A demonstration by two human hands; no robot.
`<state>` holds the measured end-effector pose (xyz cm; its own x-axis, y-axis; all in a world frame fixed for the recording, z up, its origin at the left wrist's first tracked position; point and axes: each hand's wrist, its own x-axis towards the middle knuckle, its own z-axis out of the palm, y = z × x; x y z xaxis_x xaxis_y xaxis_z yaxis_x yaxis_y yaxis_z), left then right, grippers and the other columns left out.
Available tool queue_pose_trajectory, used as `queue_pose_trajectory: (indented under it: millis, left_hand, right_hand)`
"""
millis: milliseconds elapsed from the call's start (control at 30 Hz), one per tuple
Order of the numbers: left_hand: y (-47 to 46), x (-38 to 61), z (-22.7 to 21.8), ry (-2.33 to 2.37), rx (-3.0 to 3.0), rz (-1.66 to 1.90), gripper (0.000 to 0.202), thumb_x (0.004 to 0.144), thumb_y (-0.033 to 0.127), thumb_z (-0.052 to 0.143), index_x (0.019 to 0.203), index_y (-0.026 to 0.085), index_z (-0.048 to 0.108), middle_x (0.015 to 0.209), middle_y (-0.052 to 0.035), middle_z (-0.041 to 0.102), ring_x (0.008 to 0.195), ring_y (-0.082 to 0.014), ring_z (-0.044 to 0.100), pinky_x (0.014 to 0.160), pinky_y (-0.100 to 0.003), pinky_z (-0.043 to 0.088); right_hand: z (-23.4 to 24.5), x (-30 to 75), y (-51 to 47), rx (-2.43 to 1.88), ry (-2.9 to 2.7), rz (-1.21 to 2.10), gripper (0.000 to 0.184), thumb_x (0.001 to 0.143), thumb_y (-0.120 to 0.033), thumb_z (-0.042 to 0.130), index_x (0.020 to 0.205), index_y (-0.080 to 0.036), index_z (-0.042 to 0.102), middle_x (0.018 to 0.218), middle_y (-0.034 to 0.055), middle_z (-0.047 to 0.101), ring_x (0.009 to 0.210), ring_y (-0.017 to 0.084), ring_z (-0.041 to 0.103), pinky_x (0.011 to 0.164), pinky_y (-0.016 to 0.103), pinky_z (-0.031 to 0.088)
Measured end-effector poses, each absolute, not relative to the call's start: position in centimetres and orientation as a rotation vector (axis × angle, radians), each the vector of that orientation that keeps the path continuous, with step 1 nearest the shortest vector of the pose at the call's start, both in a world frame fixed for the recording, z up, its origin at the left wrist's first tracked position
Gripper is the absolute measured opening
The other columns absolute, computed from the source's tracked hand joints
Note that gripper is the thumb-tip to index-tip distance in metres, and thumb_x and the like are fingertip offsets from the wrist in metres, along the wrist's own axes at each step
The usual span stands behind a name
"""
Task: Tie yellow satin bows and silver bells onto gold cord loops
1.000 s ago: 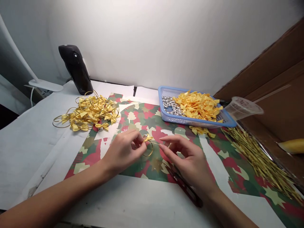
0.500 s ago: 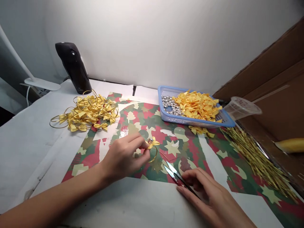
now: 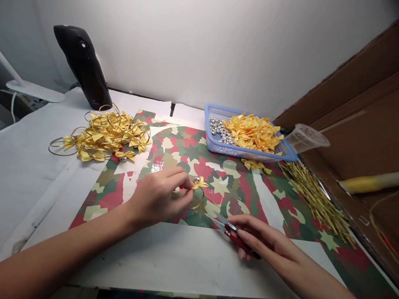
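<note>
My left hand (image 3: pixel 158 197) pinches a small yellow bow (image 3: pixel 199 183) with a silver bell and a gold wire loop hanging under it, just above the patterned paper. My right hand (image 3: pixel 266 243) lies low at the front right, its fingers closed on red-handled snips (image 3: pixel 229 230) whose blades point left toward the bow. The blades stop a short way below and right of the loop.
A pile of finished gold bows with loops (image 3: pixel 104 135) lies at the left. A blue basket (image 3: pixel 215 145) holds yellow bows and silver bells. Gold twist wires (image 3: pixel 314 197) lie at the right beside a clear cup (image 3: pixel 307 139). A black device (image 3: pixel 82 64) stands behind.
My right hand let go of the wire end, dropped to the front of the table and took up the snips. The left hand kept its pinch on the bow.
</note>
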<state>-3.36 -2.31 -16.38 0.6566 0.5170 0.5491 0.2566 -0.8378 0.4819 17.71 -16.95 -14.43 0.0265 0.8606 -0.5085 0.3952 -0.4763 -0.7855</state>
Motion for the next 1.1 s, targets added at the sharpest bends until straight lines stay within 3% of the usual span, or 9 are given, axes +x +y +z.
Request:
queue_pose_trajectory:
  millis: [167,367,500,600,733,833,967,1100]
  left_hand:
    - [-2.1,-3.4,-16.7,0.682,2.482,0.932,0.012,0.078,0.013,0.051,0.068,0.017,0.056,0.063,0.0012,0.060,0.054,-0.0097,0.051,0.048,-0.020,0.042]
    - [-1.9,-3.4,-16.7,0.814,2.367,0.821,0.011,0.075,0.015,0.054,0.065,0.017,0.056,0.062,0.0013,0.062,0.056,-0.0111,0.054,0.051,-0.022,0.041]
    - [-2.0,-3.3,-16.4,0.941,2.239,0.663,0.010,0.071,0.014,0.056,0.061,0.018,0.057,0.059,0.0017,0.064,0.055,-0.0121,0.057,0.050,-0.022,0.040]
    - [-2.2,-3.3,-16.2,1.000,2.110,0.579,0.010,0.069,0.015,0.057,0.060,0.018,0.060,0.055,0.0020,0.064,0.050,-0.0122,0.057,0.045,-0.021,0.039]
    - [-2.2,-3.2,-15.9,1.041,1.879,0.485,0.015,0.069,0.020,0.058,0.055,0.018,0.060,0.053,0.0007,0.065,0.043,-0.0114,0.056,0.038,-0.020,0.040]
    - [-2.1,-3.1,-15.8,1.040,1.704,0.370,0.015,0.069,0.022,0.058,0.056,0.017,0.061,0.052,-0.0006,0.065,0.037,-0.0112,0.055,0.033,-0.019,0.040]
    - [-2.2,-3.0,-16.1,1.000,1.626,0.357,0.014,0.069,0.022,0.059,0.056,0.018,0.061,0.046,0.0002,0.062,0.035,-0.0125,0.056,0.032,-0.019,0.044]
    - [-2.4,-2.7,-16.2,0.994,1.609,0.371,0.014,0.068,0.020,0.059,0.055,0.018,0.061,0.044,0.0012,0.060,0.038,-0.0134,0.059,0.033,-0.019,0.046]
  right_hand:
    - [-14.5,17.2,-16.0,-1.798,-1.214,1.452,0.034,0.082,-0.048,0.058,0.106,-0.024,0.062,0.103,0.0053,0.067,0.098,0.021,0.063,0.083,0.028,0.052]
    - [-15.6,16.7,-15.3,-1.911,-1.634,1.048,0.023,0.091,-0.038,0.046,0.102,-0.023,0.060,0.089,0.0044,0.068,0.082,0.020,0.066,0.071,0.029,0.054]
    - [-16.8,16.6,-15.9,-1.911,-1.864,0.644,0.029,0.092,-0.031,0.044,0.119,-0.026,0.055,0.100,0.0057,0.067,0.084,0.020,0.067,0.068,0.028,0.055]
    - [-17.5,16.7,-16.4,-1.930,-1.967,0.464,0.034,0.095,-0.033,0.041,0.126,-0.027,0.052,0.099,0.0052,0.067,0.072,0.018,0.068,0.060,0.027,0.056]
    - [-17.8,17.3,-16.7,-1.899,-1.955,0.240,0.029,0.095,-0.032,0.041,0.115,-0.023,0.061,0.103,0.0081,0.069,0.087,0.021,0.069,0.073,0.030,0.056]
    - [-17.0,17.7,-17.1,-1.915,-1.808,0.329,0.025,0.091,-0.034,0.050,0.108,-0.022,0.065,0.103,0.0085,0.071,0.092,0.023,0.068,0.082,0.033,0.056]
    - [-14.8,16.6,-17.6,-1.968,-1.387,0.638,0.029,0.083,-0.042,0.061,0.104,-0.024,0.068,0.093,0.0068,0.075,0.082,0.025,0.072,0.067,0.031,0.060]
    - [-13.7,14.3,-16.9,-1.854,-1.192,0.993,0.031,0.080,-0.048,0.063,0.099,-0.024,0.071,0.084,0.0069,0.076,0.073,0.024,0.073,0.064,0.032,0.061]
